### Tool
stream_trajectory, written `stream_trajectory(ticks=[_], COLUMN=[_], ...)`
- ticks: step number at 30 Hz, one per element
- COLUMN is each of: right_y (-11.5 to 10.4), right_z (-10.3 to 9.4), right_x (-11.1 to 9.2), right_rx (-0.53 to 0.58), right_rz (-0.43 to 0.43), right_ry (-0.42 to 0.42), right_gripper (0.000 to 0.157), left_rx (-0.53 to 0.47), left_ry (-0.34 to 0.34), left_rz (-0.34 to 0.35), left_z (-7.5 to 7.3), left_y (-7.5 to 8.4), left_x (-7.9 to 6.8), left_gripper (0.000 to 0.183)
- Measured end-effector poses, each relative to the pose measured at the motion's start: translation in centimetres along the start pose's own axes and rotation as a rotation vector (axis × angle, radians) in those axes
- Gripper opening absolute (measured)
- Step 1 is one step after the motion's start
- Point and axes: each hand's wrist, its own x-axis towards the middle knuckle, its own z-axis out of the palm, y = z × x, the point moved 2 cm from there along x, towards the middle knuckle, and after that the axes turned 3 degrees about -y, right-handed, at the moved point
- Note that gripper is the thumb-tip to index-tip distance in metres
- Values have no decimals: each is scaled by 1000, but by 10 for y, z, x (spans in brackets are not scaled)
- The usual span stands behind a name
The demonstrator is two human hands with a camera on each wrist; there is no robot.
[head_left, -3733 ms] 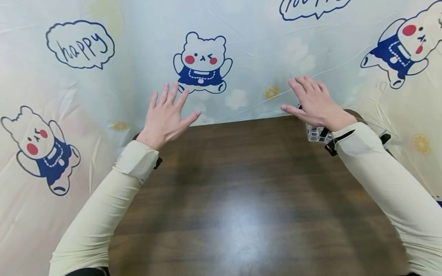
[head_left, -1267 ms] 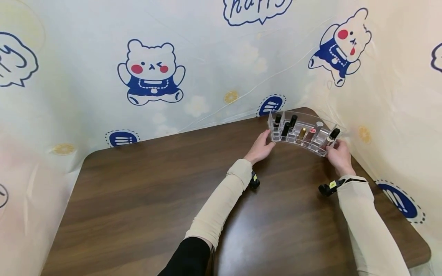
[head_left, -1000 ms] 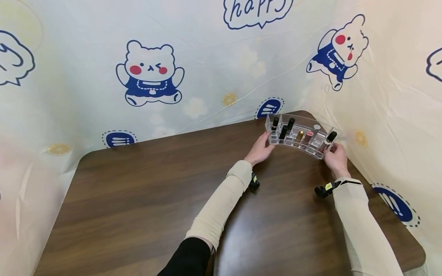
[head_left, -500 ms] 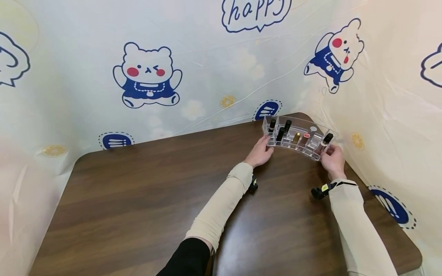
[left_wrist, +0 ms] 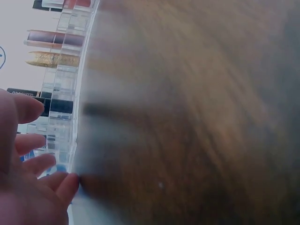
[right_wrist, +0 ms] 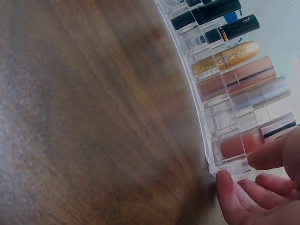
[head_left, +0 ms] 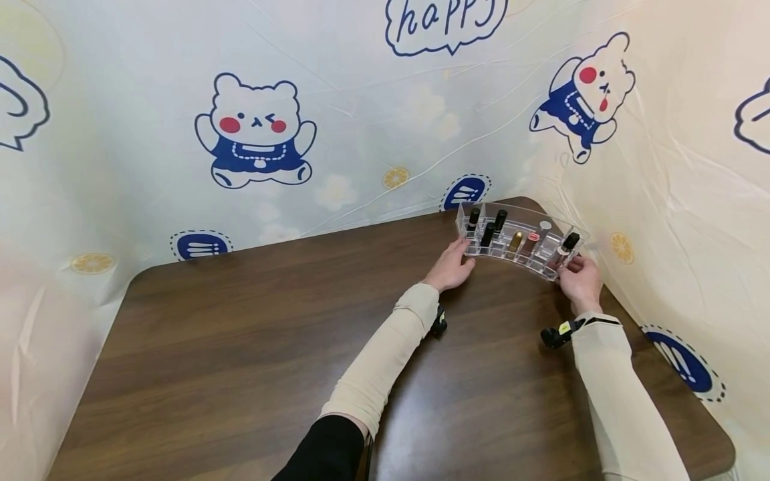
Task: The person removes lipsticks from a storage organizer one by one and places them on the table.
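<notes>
A clear acrylic lipstick organizer (head_left: 511,250), curved and stepped, stands at the back right of the table. My left hand (head_left: 450,268) holds its left end, fingers along the side and thumb toward the front. At the right end my right hand (head_left: 582,279) grips the corner, thumb and fingertips about it in the right wrist view. Slotted upright are several cosmetics: black tubes (right_wrist: 206,14), a gold lipstick (right_wrist: 241,54), a rose-coloured tube (right_wrist: 248,75), a silver-capped one (right_wrist: 272,93) and a peach lip gloss (right_wrist: 236,143) beside my right thumb.
The dark wooden table (head_left: 240,347) spreads out in front and to the left, with rounded corners. A printed bear-pattern curtain (head_left: 361,100) hangs right behind the table's back edge and along both sides. Small cameras are strapped at both wrists.
Earlier both hands were raised with fingers spread; they then came down to the organizer's two ends. Over the last second the hands and organizer stay nearly still, while the head view shifts slightly.
</notes>
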Motion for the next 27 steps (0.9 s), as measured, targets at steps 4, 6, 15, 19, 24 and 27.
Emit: stream_trajectory(ticks=[4, 6, 15, 19, 24, 27], right_y=[-1, -1, -7, -9, -9, -8], right_z=[-1, -1, -3, -3, -2, -1], right_x=[1, 1, -3, -3, -5, -5], right_rx=[5, 6, -12, -3, -33, -55], right_rz=[-7, -15, -23, -43, -48, -47], right_ry=[-3, -5, 9, 8, 1, 11], right_gripper=[58, 58, 57, 57, 57, 56], left_rx=[31, 47, 70, 76, 80, 59], left_ry=[-5, -2, 3, 6, -2, -7], left_rz=[-10, -9, 1, 4, -7, -21], left_z=[2, 3, 0, -4, -9, -10], left_y=[-1, -1, -2, -5, -9, -12], left_x=[1, 1, 0, -2, -5, -6], left_gripper=[58, 58, 55, 52, 47, 45])
